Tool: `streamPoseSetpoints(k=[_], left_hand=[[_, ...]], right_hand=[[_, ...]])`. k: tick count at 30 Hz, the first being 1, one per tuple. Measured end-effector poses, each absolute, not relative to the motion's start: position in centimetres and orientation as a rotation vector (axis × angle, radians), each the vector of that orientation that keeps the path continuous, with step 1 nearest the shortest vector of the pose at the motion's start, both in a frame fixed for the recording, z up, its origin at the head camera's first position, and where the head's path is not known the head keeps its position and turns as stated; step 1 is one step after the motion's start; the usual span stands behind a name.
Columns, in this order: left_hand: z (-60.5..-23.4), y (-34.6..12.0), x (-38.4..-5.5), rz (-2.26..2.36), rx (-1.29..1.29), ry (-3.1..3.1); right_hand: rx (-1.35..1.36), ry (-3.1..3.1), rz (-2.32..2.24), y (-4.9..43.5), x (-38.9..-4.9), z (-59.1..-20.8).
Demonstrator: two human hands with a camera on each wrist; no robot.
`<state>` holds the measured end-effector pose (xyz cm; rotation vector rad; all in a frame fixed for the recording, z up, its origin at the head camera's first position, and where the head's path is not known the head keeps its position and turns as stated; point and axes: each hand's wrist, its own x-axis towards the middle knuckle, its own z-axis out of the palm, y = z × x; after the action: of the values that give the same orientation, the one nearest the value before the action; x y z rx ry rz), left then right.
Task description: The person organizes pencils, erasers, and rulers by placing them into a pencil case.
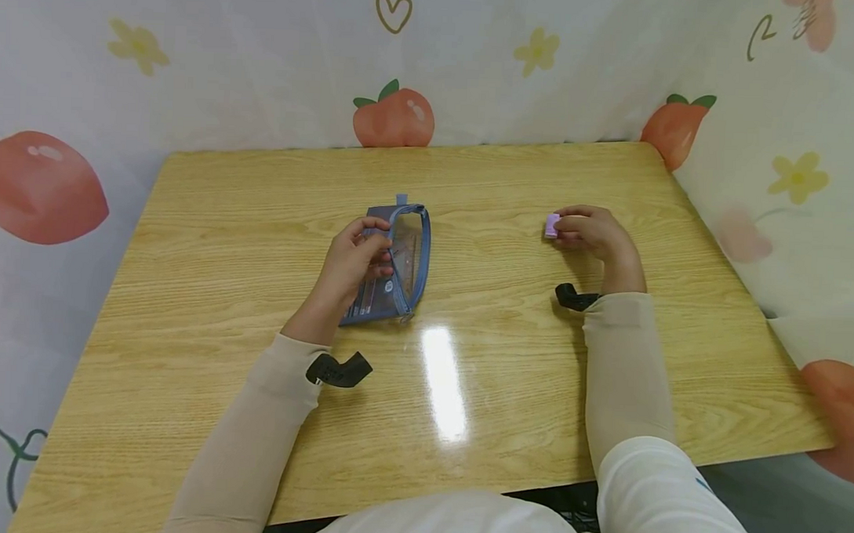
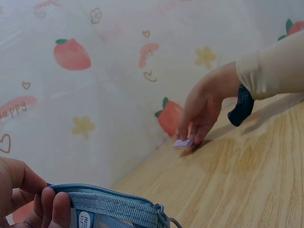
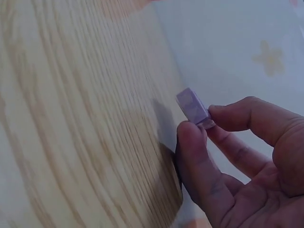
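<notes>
A blue see-through pencil case lies on the wooden table with its zipped mouth spread apart; long thin items show through its side. My left hand pinches the near side of that mouth, thumb and fingers on the fabric edge, as the left wrist view also shows at the case's blue rim. Off to the right, my right hand holds a small purple block between thumb and fingertips. The right wrist view has this block sticking out past the fingertips, close over the tabletop.
The wooden table carries a bright light reflection near its front. A patterned curtain hangs along its back and right edges. Black wrist mounts stick out from both forearms.
</notes>
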<state>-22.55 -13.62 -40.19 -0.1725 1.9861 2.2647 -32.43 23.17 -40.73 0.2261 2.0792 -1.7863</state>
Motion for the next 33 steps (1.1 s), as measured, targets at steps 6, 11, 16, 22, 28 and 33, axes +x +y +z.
streamPoseSetpoints(k=[6,11,16,22,28,33], left_hand=[[-40.3,-13.6,-22.5,2.259,-0.165,1.992],[-40.3,-13.7,-22.6,2.260,-0.165,1.988],[-40.2,-13.7,-22.5,2.259,-0.163,1.984],[-40.2,-13.6,-22.6,2.256,-0.180,1.988],[-40.2,-13.5,-22.7,2.269,-0.195,1.984],[-40.3,-13.6,-22.7,2.263,-0.189,1.982]], right_hand=[[0.242,2.027,-1.795,21.8,-32.5,-40.6],[0.237,2.008,-1.811,21.0,-32.9,-41.1],[0.209,2.003,-1.799,20.2,-33.3,-41.7],[0.194,1.975,-1.820,19.3,-33.4,-41.9],[0.186,1.964,-1.837,18.5,-33.4,-42.1],[0.167,1.976,-1.829,17.8,-33.4,-42.2]])
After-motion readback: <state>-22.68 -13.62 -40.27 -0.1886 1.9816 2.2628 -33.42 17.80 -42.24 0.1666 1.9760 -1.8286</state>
